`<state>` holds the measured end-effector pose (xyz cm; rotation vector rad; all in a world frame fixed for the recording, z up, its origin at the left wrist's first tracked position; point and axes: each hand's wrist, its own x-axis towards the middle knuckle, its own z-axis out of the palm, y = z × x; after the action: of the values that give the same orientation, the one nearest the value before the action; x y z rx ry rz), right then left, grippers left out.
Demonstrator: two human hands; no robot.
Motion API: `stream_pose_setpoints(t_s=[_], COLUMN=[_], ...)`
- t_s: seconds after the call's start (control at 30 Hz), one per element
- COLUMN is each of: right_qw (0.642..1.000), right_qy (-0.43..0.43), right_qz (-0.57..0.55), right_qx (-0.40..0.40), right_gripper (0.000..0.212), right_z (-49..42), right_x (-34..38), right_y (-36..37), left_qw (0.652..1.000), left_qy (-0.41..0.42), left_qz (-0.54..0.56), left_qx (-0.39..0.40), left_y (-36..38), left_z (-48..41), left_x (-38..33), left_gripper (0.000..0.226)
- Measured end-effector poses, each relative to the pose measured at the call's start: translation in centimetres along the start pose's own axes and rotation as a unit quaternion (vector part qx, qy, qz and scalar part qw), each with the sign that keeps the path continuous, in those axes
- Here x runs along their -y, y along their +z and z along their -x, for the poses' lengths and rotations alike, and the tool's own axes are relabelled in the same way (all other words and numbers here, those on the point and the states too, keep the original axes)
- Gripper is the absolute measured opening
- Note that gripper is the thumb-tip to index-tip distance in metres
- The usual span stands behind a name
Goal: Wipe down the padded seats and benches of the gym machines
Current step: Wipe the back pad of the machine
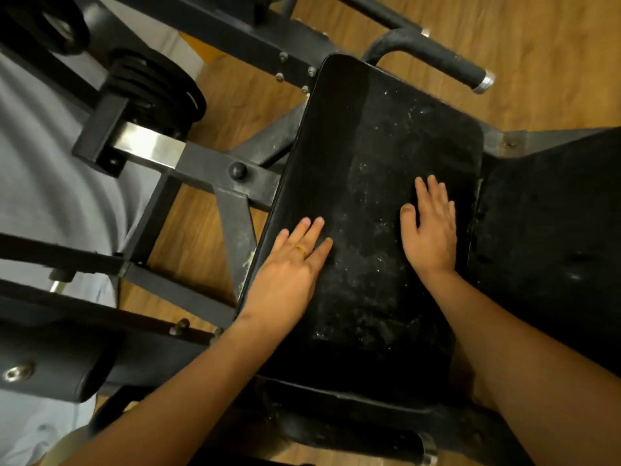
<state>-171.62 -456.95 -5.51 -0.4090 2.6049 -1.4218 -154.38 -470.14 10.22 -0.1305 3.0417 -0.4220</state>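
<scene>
The black padded bench (369,146), speckled with pale residue, lay directly under both hands. The left hand (289,264) rested flat at the bench's left edge and the right hand (430,227) near its right edge, fingers straight, holding nothing. Bare palms would likely smear the residue, and the second pad (554,230) right of the bench risked being skipped.

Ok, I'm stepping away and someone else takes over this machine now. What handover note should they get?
Left hand: open, flat on the black seat pad near its left edge.
Right hand: open, flat near its right edge.
No cloth in view.
Whitish smears cover the pad's middle, so wiping looks unfinished.
The adjoining pad on the right likely needs wiping too.
</scene>
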Motion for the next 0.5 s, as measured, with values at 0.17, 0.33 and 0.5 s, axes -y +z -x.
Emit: stream_pose_setpoints(t_s=[0.17, 0.33, 0.5], right_qw=[1.000, 1.000, 1.000], right_qy=[0.001, 0.006, 0.008], right_qz=[0.003, 0.010, -0.011], right_qx=[-0.001, -0.001, -0.013], right_gripper=[0.054, 0.054, 0.054], right_z=[0.0, 0.0, 0.1], right_x=[-0.1, -0.1, -0.2], right_y=[0.0, 0.2, 0.4], left_qw=[0.996, 0.994, 0.994], left_qy=[-0.061, -0.084, -0.092], left_qz=[0.002, -0.018, -0.024], left_qx=[-0.064, -0.062, -0.060], left_y=[1.0, 1.0, 0.8], left_z=[-10.0, -19.1, -26.3], left_x=[1.2, 2.4, 3.2], left_gripper=[0.045, 0.044, 0.043])
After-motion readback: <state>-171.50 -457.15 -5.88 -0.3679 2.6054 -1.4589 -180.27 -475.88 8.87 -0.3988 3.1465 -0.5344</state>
